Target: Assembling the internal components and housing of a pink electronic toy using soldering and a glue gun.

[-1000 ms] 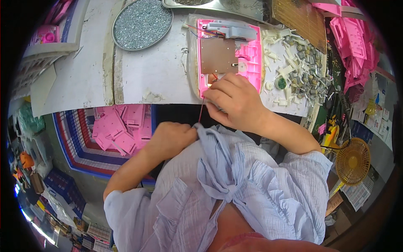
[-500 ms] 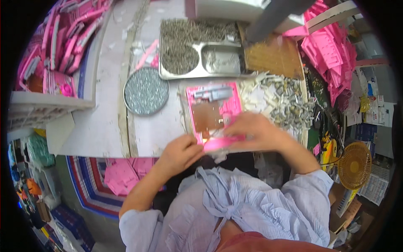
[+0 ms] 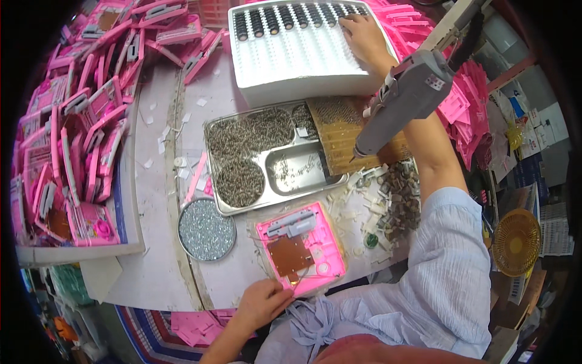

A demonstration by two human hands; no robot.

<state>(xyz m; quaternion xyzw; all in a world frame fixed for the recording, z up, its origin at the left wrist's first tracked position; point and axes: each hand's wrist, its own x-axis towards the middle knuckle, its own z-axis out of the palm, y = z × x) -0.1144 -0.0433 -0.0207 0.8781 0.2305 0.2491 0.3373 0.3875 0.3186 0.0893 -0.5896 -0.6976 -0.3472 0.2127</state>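
A: Item one, the hands?
B: Left hand [image 3: 267, 303]: at the near left corner of the pink housing [image 3: 330, 250], fingers bent, thumb and fingertips close together; whether they clamp anything, cannot tell.
A: And the right hand [image 3: 365, 39]?
B: Far end of the table, reaching over the white foam tray [image 3: 303, 67], at the right end of its rows of black round parts [image 3: 285, 17]. Fingers curled downward; grip on a part, cannot tell.
A: Position of the housing?
B: Flat on the near part of the table, open side up. Fitted inside: one brown board [image 3: 288, 255], one grey module [image 3: 293, 224].
A: Surroundings?
B: One metal tray [image 3: 273, 199], compartmented, holding small metal pieces, between housing and foam tray. One round dish [image 3: 207, 229] of silvery pieces, left of the housing. One grey power tool [image 3: 406, 97], tip downward, above a brown sheet [image 3: 339, 136].
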